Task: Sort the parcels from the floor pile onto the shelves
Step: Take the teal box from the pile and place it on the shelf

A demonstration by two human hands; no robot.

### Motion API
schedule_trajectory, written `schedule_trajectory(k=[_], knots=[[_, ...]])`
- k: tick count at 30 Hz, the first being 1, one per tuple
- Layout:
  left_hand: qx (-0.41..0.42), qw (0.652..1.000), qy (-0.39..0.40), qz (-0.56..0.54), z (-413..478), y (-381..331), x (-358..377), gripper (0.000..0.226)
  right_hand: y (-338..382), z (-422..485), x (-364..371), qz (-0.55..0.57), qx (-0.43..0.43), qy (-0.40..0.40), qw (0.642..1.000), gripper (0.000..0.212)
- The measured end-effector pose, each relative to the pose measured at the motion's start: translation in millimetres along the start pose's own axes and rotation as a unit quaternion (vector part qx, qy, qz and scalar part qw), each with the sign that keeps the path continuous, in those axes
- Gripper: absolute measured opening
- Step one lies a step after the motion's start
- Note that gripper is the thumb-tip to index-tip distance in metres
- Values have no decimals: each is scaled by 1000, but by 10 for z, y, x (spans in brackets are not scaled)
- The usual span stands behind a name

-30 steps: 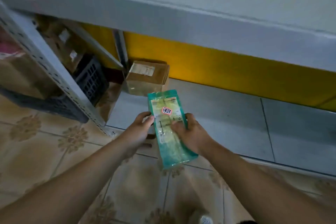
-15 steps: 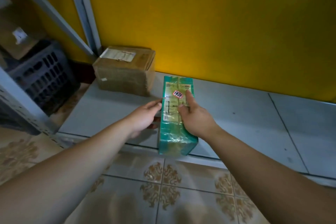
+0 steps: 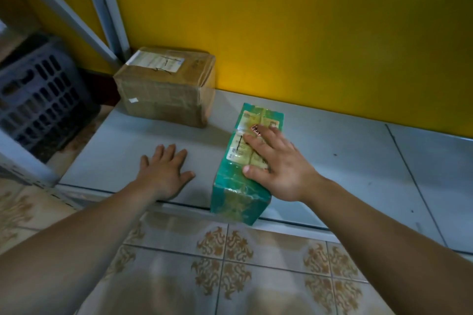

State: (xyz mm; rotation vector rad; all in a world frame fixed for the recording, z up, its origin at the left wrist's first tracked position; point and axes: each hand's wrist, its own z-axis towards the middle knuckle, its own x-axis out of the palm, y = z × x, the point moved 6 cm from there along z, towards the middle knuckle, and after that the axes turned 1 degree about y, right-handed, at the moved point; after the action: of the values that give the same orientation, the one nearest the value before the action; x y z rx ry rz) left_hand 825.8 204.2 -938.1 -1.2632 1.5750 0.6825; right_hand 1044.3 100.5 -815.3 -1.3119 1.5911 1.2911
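Main risk: the green parcel lies lengthwise on the shelf with its near end at the front edge, and it seems to jut a little past it. If you lift your palm now, a knock could tip it onto the tiled floor.
Cause: too little of its length sits deep on the shelf, and its taped wrap looks slick, so it would probably slide easily.
Second risk: push off-centre and the parcel could swing left into the brown box at the shelf's back left corner. For now they are apart.
Third risk: your flat palm only presses and has no hold on the sides, so it may skid over the label instead of moving the parcel.
Right hand: spread flat on top of the parcel, fingers straight and fanned over the label, thumb on the near part of the top. It curls round nothing.
Left hand: spread flat on the bare shelf near the front edge, left of the parcel and not touching it. It holds nothing.
Parcel's place: middle of the shelf's front edge, far end pointing at the yellow wall and short of it.
Judgement: the parcel is set down but not seated; it wants a straight push inward.
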Motion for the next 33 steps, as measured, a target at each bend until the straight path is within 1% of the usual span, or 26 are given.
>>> schedule_trajectory(k=[3,6,7,8,9,10,11,12,13,15,17,18,20,22,24,26,27,29,33], knots=[[-26,1000,-8,9,72,87,65,77,-47,212,-10,14,68,-45,997,76],[-33,999,-21,-1,146,123,91,79,-76,491,-104,0,149,-103,983,76],[-33,999,-28,-1,159,133,105,79,-62,568,-143,-7,148,-123,981,78],[-31,999,-35,1,158,143,121,79,-34,618,-174,-7,117,-145,982,81],[-29,999,-41,4,156,149,136,79,5,636,-192,-2,62,-160,985,86],[-27,999,-47,3,159,149,144,79,30,627,-189,0,5,-159,987,91],[-28,998,-52,-1,158,148,142,79,29,616,-166,-11,-30,-148,989,95],[-29,998,-56,-4,158,148,134,80,-8,624,-143,-27,-36,-140,989,97],[-30,998,-58,-5,166,147,132,80,-70,658,-137,-39,-15,-141,989,98],[-29,998,-56,0,174,146,134,85,-167,792,-161,-43,60,-155,985,96],[-30,998,-50,10,176,152,139,85,-165,968,-198,-45,128,-162,977,88],[-32,998,-49,14,183,152,140,83,-146,1067,-221,-43,153,-173,972,86],[-35,998,-52,12,167,151,128,80,-106,1208,-299,-35,182,-210,960,88],[-35,998,-55,12,169,151,129,83,-108,1278,-387,-34,171,-221,959,91],[-34,998,-56,13,172,158,133,93,-189,1257,-414,-47,146,-186,970,89],[-34,998,-56,9,180,167,140,98,-327,1159,-356,-84,153,-149,973,86],[-34,998,-57,6,181,168,145,99,-379,1117,-318,-102,160,-144,971,85],[-32,998,-56,2,176,157,141,99,-415,1112,-255,-113,167,-158,967,83],[-31,998,-54,11,179,154,143,97,-379,1345,-293,-97,188,-191,958,84]])
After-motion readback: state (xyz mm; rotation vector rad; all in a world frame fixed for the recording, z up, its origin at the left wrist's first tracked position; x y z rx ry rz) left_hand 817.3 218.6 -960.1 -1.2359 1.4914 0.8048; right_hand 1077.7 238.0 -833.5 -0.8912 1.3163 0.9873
